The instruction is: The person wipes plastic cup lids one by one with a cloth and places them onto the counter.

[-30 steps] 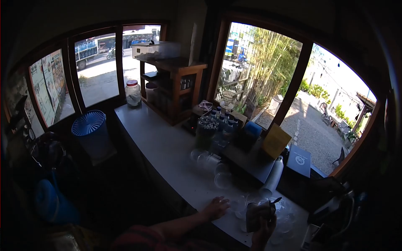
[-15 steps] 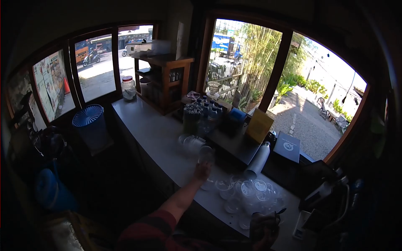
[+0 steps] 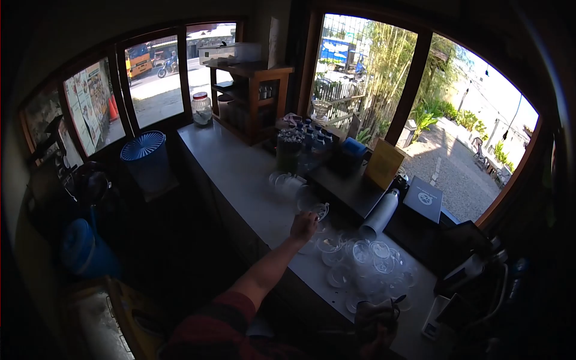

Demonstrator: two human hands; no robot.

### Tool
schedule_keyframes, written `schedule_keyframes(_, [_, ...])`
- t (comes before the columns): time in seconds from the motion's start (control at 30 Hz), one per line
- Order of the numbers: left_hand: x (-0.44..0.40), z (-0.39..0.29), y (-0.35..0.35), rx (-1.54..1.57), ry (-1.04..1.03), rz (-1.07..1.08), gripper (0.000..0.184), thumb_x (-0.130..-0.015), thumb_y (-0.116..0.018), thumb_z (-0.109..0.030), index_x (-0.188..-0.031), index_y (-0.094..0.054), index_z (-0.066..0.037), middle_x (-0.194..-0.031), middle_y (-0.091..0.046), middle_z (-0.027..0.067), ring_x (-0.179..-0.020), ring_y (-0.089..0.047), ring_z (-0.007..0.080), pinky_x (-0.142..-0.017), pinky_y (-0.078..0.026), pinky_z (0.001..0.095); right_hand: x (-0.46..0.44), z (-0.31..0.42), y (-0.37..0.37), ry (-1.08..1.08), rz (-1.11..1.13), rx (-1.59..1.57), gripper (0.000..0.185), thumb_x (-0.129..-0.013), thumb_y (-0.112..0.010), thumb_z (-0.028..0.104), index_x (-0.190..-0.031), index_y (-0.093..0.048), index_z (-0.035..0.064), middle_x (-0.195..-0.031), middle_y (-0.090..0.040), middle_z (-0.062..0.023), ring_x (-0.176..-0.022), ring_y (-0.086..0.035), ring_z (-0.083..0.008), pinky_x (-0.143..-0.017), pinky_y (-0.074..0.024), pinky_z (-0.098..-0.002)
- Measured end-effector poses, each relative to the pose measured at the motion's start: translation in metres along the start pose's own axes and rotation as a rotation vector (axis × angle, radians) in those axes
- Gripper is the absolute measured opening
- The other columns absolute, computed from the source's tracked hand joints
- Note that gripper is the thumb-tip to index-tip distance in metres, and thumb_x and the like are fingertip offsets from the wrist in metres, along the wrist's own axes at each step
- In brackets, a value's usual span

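Observation:
My left hand (image 3: pixel 305 224) reaches over the counter, its fingers closed on the edge of a clear plastic cup (image 3: pixel 321 211) with a round rim. Just beyond it, more clear cups (image 3: pixel 289 185) lie on their sides. A heap of clear plastic cups or lids (image 3: pixel 366 264) is spread to the right of my left arm. Low in the view, my right hand (image 3: pixel 381 341) is in deep shadow. It seems to grip a dark, bundled cloth (image 3: pixel 373 318) beside the heap; its fingers barely show.
The pale counter (image 3: pixel 225 162) runs along the windows. A metal tumbler (image 3: pixel 380 215) lies near a black tray (image 3: pixel 342 192) and a yellow board (image 3: pixel 384 165). Small bottles (image 3: pixel 315 137), a wooden shelf (image 3: pixel 264 102) and a red-lidded jar (image 3: pixel 201 109) stand farther back. A blue bucket (image 3: pixel 146 159) is at left.
The whole view has shifted, with the scene now farther right and higher. My left hand has moved slightly forward, and the cup rim at its fingers now shows more to the right. My right hand stays low.

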State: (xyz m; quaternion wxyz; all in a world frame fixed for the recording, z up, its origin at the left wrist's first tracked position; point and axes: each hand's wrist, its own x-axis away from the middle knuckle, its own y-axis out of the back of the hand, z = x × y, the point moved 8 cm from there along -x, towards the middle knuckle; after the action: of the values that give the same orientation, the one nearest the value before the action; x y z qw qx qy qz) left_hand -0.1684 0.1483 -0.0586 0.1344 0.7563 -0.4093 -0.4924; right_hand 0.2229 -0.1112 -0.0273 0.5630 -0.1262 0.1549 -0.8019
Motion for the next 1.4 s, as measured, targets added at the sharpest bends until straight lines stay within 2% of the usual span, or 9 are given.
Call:
schedule_keyframes(0.37, [0.091,-0.125,0.082,0.853,-0.047,0.243,0.014,-0.091,-0.062,-0.009,-0.087,-0.051,-0.001,-0.119,-0.051,0.0182,-0.111,-0.054,0.0331,-0.092,-0.046,0.0393,0.0,-0.037,-0.115,0.08,0.291,0.252,0.036,-0.091,-0.059,0.012,-0.126,-0.053,0.0074,-0.111,-0.06,-0.0088,-0.092,-0.059,-0.02,-0.077,-0.0472,-0.0308])
schedule_keyframes(0.5, [0.15,-0.139,0.066,1.753,0.713,0.413,0.027,-0.102,-0.043,-0.015,-0.126,-0.051,-0.004,-0.135,-0.047,0.0097,-0.126,-0.046,0.0209,-0.106,-0.036,0.0324,0.045,-0.041,-0.226,0.895,0.311,1.698,0.04,-0.093,-0.055,0.014,-0.132,-0.051,0.0078,-0.124,-0.057,-0.0118,-0.108,-0.057,-0.0237,-0.091,-0.0451,-0.0334])
schedule_keyframes(0.57, [0.157,-0.118,0.088,1.525,0.602,0.435,0.04,-0.104,-0.039,-0.02,-0.14,-0.041,-0.002,-0.136,-0.047,0.0081,-0.124,-0.047,0.017,-0.106,-0.037,0.0302,0.05,-0.062,-0.26,1.267,0.117,2.213,0.042,-0.094,-0.053,0.015,-0.135,-0.051,0.008,-0.131,-0.056,-0.0132,-0.116,-0.056,-0.0255,-0.097,-0.0441,-0.0347])
schedule_keyframes(0.8, [0.141,-0.031,0.12,1.445,0.811,0.214,0.033,-0.103,-0.042,-0.019,-0.13,-0.05,-0.002,-0.121,-0.055,0.0073,-0.113,-0.052,0.0118,-0.093,-0.045,0.0247,0.038,-0.137,-0.308,1.633,0.449,2.321,0.044,-0.103,-0.039,0.027,-0.138,-0.045,0.0014,-0.136,-0.051,-0.0118,-0.118,-0.054,-0.0255,-0.101,-0.0433,-0.0388])
schedule_keyframes(0.87, [0.127,0.0,0.116,1.541,0.849,0.149,0.029,-0.103,-0.042,-0.018,-0.125,-0.052,-0.002,-0.115,-0.057,0.0057,-0.108,-0.053,0.0106,-0.091,-0.044,0.0244,0.034,-0.14,-0.332,1.311,0.659,2.011,0.046,-0.103,-0.031,0.028,-0.139,-0.044,0.0011,-0.144,-0.042,-0.013,-0.131,-0.039,-0.0275,-0.11,-0.0271,-0.0398])
schedule_keyframes(0.97, [0.105,0.016,0.117,1.46,0.772,0.208,0.027,-0.104,-0.042,-0.018,-0.121,-0.054,-0.001,-0.11,-0.058,0.0035,-0.103,-0.053,0.0091,-0.09,-0.044,0.0246,0.0,-0.16,-0.333,-0.132,0.718,0.129,0.049,-0.102,-0.02,0.023,-0.139,-0.043,-0.0011,-0.156,-0.025,-0.016,-0.149,-0.006,-0.0298,-0.119,0.0047,-0.0383])
schedule_keyframes(1.03, [0.09,-0.004,0.119,1.299,0.726,0.314,0.026,-0.104,-0.041,-0.018,-0.121,-0.054,-0.001,-0.11,-0.058,0.0028,-0.101,-0.053,0.0079,-0.089,-0.043,0.0243,-0.023,-0.124,-0.34,0.509,0.624,0.754,0.046,-0.102,-0.026,0.022,-0.137,-0.043,-0.0025,-0.155,-0.025,-0.0213,-0.148,-0.008,-0.0369,-0.119,-0.0004,-0.0445])
schedule_keyframes(1.27, [0.058,0.018,0.099,1.464,0.82,0.328,0.021,-0.104,-0.041,-0.019,-0.11,-0.054,-0.004,-0.096,-0.055,-0.0011,-0.086,-0.051,0.0039,-0.077,-0.044,0.0198,-0.034,-0.146,-0.35,0.069,0.641,0.226,0.036,-0.099,-0.037,0.011,-0.131,-0.046,-0.0031,-0.154,-0.023,-0.0255,-0.145,-0.014,-0.0421,-0.119,-0.0101,-0.0489])
schedule_keyframes(1.4, [0.05,-0.015,0.108,1.432,0.691,0.404,0.02,-0.104,-0.041,-0.02,-0.104,-0.054,-0.005,-0.092,-0.053,-0.002,-0.082,-0.048,0.0027,-0.073,-0.042,0.0191,-0.038,-0.101,-0.348,0.683,0.299,0.955,0.033,-0.098,-0.048,0.015,-0.124,-0.045,-0.0041,-0.152,-0.024,-0.0296,-0.144,-0.017,-0.0461,-0.117,-0.016,-0.0505])
